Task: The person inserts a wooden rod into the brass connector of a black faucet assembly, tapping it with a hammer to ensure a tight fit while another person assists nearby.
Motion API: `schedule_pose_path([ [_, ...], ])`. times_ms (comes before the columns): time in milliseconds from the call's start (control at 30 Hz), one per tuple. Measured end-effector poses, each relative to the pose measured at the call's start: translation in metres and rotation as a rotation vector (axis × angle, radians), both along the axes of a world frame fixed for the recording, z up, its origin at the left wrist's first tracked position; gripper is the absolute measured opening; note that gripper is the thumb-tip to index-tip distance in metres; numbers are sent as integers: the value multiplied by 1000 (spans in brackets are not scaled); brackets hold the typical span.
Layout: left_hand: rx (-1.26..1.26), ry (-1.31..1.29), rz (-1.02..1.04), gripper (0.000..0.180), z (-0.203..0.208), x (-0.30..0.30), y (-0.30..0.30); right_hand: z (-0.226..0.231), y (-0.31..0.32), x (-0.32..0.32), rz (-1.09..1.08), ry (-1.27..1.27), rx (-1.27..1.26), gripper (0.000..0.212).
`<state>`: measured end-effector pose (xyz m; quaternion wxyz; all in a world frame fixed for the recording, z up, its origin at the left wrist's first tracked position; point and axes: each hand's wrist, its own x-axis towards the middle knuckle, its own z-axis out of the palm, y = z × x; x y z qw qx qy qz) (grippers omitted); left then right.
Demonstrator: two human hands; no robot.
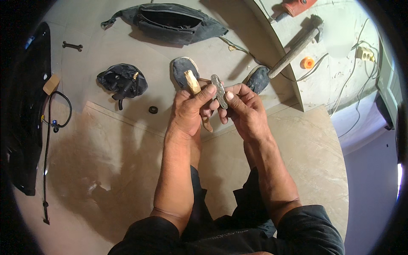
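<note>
Between my two hands is a small, oblong silver metal piece (219, 91) with a patterned face, tilted a little from upright. My left hand (189, 108) is closed, its thumb pressing the near side of the metal piece. That same hand also grips a pale, rough-cut wooden stick (192, 82), whose upper end sticks out above the fingers. My right hand (247, 106) pinches the metal piece from the other side with thumb and fingers. The fingertips hide part of the metal piece and the middle of the stick.
Ahead lie a dark waist bag (170, 25), a wooden-handled hammer (297, 49), an orange ring (307, 63) and a red power tool (297, 6). To the left are a wrench (72, 46), a black pouch (122, 80), a black ring (153, 109) and a black cable (46, 157).
</note>
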<state>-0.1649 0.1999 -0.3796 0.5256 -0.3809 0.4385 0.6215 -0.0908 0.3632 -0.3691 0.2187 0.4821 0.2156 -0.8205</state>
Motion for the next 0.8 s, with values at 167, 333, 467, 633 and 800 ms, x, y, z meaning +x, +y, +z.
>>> schedule_pose_path([
  [167, -140, 165, -41, 36, -14, 16, 13, -7, 10, 8, 308, 131, 334, 20],
  [333, 12, 81, 20, 39, -16, 15, 24, -13, 26, 16, -12, -6, -87, 18],
  [467, 72, 57, 95, 37, -20, 20, 24, -15, 27, 19, -57, -49, -178, 18],
  [633, 19, 97, 72, 33, -26, 25, 22, -13, 19, 18, 243, 31, 484, 16],
  [800, -37, 139, -16, 31, -27, 29, 22, -17, 24, 19, 343, 68, 460, 15],
])
